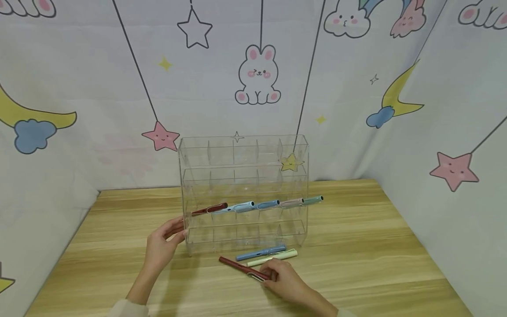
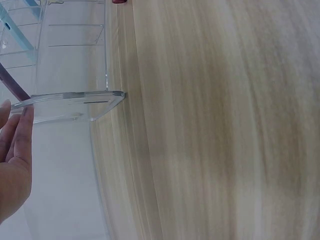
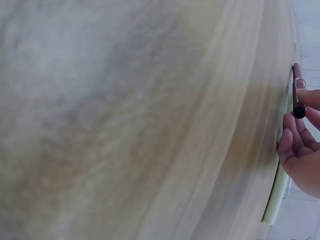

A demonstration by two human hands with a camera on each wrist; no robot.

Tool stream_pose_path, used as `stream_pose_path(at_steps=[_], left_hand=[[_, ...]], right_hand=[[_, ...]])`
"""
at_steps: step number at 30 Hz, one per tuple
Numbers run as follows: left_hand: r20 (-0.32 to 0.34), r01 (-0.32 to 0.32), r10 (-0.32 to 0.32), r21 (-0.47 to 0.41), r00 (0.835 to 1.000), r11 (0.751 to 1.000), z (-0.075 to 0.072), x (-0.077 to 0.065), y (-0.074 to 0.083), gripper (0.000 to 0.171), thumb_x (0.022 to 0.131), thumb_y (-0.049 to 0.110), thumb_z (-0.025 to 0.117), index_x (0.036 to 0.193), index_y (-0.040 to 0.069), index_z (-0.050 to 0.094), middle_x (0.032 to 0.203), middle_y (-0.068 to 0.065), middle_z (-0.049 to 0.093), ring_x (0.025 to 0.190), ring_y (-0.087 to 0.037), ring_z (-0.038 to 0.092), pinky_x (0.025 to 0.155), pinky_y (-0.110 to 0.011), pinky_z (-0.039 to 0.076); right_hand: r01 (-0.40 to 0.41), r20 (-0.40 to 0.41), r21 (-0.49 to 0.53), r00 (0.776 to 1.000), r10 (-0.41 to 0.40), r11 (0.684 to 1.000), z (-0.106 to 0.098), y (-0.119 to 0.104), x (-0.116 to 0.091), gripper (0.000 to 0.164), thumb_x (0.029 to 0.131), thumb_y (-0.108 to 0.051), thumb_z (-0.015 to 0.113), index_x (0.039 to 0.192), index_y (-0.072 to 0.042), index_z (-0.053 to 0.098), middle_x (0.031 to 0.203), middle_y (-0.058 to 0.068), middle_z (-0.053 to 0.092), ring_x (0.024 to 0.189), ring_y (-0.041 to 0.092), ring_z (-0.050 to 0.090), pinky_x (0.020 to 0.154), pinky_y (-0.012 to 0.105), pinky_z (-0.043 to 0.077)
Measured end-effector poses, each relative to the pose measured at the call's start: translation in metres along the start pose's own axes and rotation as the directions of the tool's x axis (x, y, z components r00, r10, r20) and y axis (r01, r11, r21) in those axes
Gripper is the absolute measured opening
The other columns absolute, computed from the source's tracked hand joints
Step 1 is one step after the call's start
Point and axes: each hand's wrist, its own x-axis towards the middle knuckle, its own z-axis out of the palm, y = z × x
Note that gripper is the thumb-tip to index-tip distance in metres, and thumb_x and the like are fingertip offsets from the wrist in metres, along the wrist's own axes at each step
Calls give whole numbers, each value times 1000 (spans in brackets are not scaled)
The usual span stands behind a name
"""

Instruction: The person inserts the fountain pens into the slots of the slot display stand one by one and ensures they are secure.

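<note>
A clear acrylic rack [image 1: 243, 220] with stepped tiers and dividers stands upright on the table. My left hand [image 1: 162, 244] rests against its left side panel [image 2: 70, 102], fingers fairly straight and fingertips at the panel. Across one tier lie a dark red pen [image 1: 209, 208], a light blue pen [image 1: 237, 207], a blue pen [image 1: 267, 204], a pink pen [image 1: 291, 202] and a green pen [image 1: 314, 200]. In front of the rack, my right hand [image 1: 287, 279] pinches another dark red pen [image 1: 239, 266] near its clip end, seen end-on in the right wrist view.
A blue pen [image 1: 259, 253] and a pale green pen [image 1: 273, 258] lie on the wooden table [image 1: 356, 246] between the rack and my right hand. White cloth [image 1: 214, 97] with cartoon prints hangs behind and at both sides.
</note>
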Motion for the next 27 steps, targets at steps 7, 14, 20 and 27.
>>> stream_pose_path(at_steps=[7, 14, 20, 27], left_hand=[[-2, -4, 4, -17, 1000, 1000, 0, 0, -1, 35, 78, -9, 66, 113, -7, 60, 98, -21, 64, 85, 4, 57, 67, -14, 54], [-3, -18, 18, 0, 1000, 1000, -1, -1, 1, 35, 78, -10, 66, 112, -7, 60, 98, -22, 64, 85, 1, 59, 68, -12, 53], [-3, -21, 21, 5, 1000, 1000, 0, 0, 1, 35, 78, -10, 65, 113, -7, 59, 98, -21, 65, 84, 3, 57, 68, -12, 53], [-1, -10, 10, 1, 1000, 1000, 1, 0, 0, 36, 78, -10, 65, 113, -7, 59, 98, -21, 64, 85, 2, 58, 68, -13, 53]], right_hand=[[-67, -7, 156, 998, 69, 985, -8, -7, 1, 13, 81, -6, 68, 94, -6, 66, 81, -3, 56, 67, 5, 51, 55, 19, 48], [-89, -61, 274, 992, 109, 958, -14, -14, 4, 13, 82, -11, 68, 93, -4, 68, 86, 5, 59, 67, 9, 56, 55, 19, 50], [38, -125, 363, 992, 9, 931, -19, -14, 8, 14, 84, -9, 66, 94, 1, 67, 89, 8, 63, 75, 17, 64, 63, 26, 57], [47, -140, 426, 990, 15, 904, -25, -19, 12, 18, 84, -9, 65, 95, 5, 66, 89, 14, 65, 79, 32, 64, 68, 40, 56]])
